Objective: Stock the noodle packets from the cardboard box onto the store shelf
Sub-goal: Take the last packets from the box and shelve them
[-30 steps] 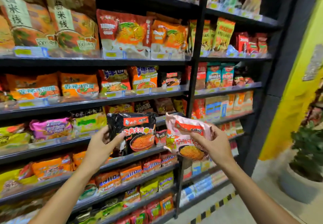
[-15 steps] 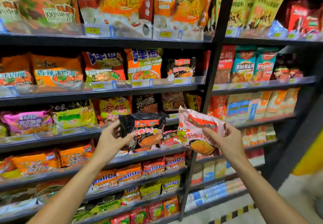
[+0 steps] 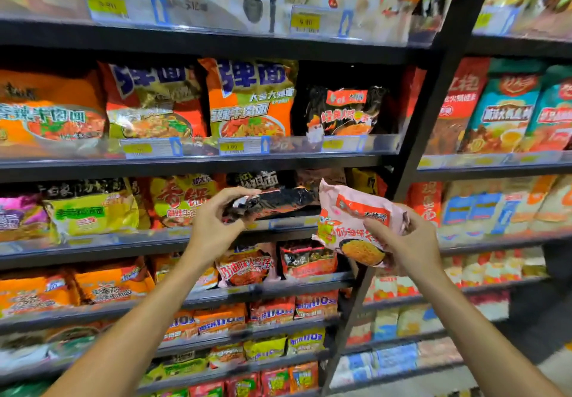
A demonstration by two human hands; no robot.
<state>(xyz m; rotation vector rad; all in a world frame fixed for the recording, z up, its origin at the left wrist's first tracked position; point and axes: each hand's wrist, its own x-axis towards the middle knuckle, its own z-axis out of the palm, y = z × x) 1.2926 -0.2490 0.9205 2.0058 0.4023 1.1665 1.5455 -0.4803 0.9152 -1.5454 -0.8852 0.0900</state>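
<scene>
A dark metal store shelf unit (image 3: 198, 166) fills the view, its tiers packed with upright noodle packets behind clear price-tag rails. On the tier above the hands, a black noodle packet on the shelf (image 3: 342, 111) stands beside orange beef-noodle packets (image 3: 250, 99). The right hand (image 3: 405, 241) grips a pink noodle packet (image 3: 349, 223) by its right edge, held in the air in front of the shelf upright. The left hand (image 3: 216, 223) pinches the left end of a black noodle packet (image 3: 275, 203), tipped nearly flat, at the front lip of the middle tier.
</scene>
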